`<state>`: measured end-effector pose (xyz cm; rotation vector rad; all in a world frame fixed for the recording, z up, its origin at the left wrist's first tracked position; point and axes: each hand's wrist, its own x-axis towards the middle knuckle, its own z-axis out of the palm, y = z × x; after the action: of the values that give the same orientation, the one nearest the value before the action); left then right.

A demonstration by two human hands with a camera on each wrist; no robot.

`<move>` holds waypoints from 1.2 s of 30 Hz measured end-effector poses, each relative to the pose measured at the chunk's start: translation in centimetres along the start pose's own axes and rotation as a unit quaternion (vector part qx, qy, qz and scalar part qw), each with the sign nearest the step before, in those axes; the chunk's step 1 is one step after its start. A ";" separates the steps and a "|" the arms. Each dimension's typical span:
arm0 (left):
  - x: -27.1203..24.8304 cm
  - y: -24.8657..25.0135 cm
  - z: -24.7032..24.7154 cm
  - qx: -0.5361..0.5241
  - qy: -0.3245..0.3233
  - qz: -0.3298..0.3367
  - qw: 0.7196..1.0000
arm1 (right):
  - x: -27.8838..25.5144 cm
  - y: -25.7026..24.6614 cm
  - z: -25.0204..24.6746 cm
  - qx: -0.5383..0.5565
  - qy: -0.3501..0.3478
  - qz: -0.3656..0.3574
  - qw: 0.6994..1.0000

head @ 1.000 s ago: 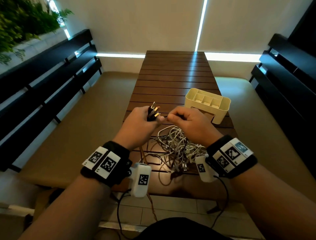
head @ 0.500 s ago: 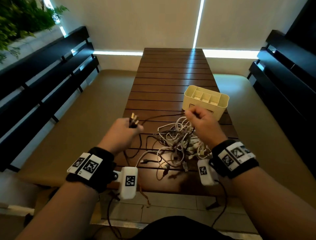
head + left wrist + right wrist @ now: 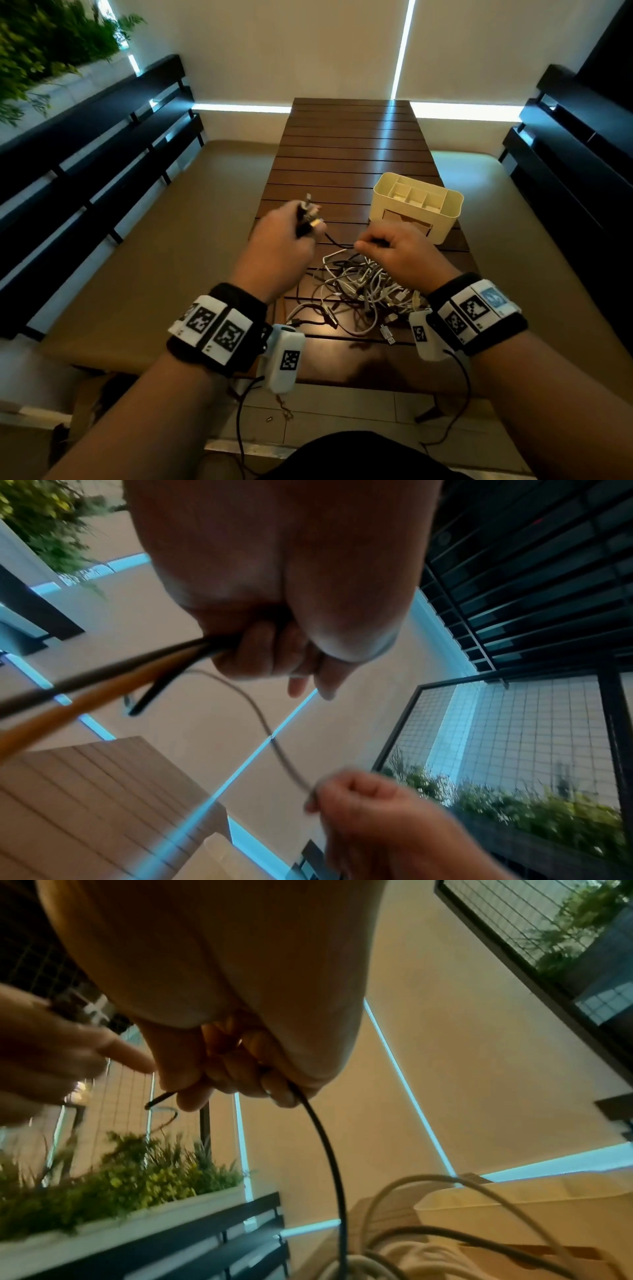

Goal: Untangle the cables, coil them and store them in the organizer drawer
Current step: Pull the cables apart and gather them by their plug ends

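1. Left hand (image 3: 281,240): fingers curled around a bunch of cable ends (image 3: 306,219), held above the desk's left edge. The plugs stick up and away from the fist; in the left wrist view a dark, an orange-brown and a black cable leave the underside of the fist (image 3: 274,588) towards the near side.
2. Right hand (image 3: 400,253): thumb and fingers pinch a thin dark cable (image 3: 337,241), raised just above the pile. In the right wrist view the fingers (image 3: 240,1064) close on this cable (image 3: 329,1150), which drops from the hand in a curve to the pile.
3. Dark cable: a short slack span runs left to right between the two hands, sagging slightly; its long axis lies across the desk.
4. Pile (image 3: 359,291): tangled white, grey and dark cables on the near part of the desk (image 3: 352,137), below and between the hands. Loose plugs lie at its near edge.
5. Organizer (image 3: 418,205): cream box on the desk, far right of the pile and just beyond the right hand. Its open top shows dividers; a drawer front (image 3: 407,221) faces the near side.
6. Slatted benches stand left and right of the desk; plants at far left.
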<state>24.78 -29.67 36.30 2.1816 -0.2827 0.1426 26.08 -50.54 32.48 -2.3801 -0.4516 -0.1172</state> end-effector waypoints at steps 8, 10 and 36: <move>0.2 -0.8 1.1 0.044 -0.022 0.073 0.996 | -0.8 -2.0 0.1 0.099 0.026 -0.004 0.995; 0.4 -0.3 0.2 -0.009 0.039 0.069 0.997 | -1.4 -1.0 1.4 0.137 0.000 0.049 0.989; -1.6 -1.9 0.5 -0.127 -0.021 -0.001 0.992 | -1.4 -2.2 2.0 0.117 -0.010 -0.001 0.993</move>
<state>23.66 -28.74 34.21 1.9339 -0.3052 0.0567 23.87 -48.12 32.10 -2.1523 -0.4511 -0.0394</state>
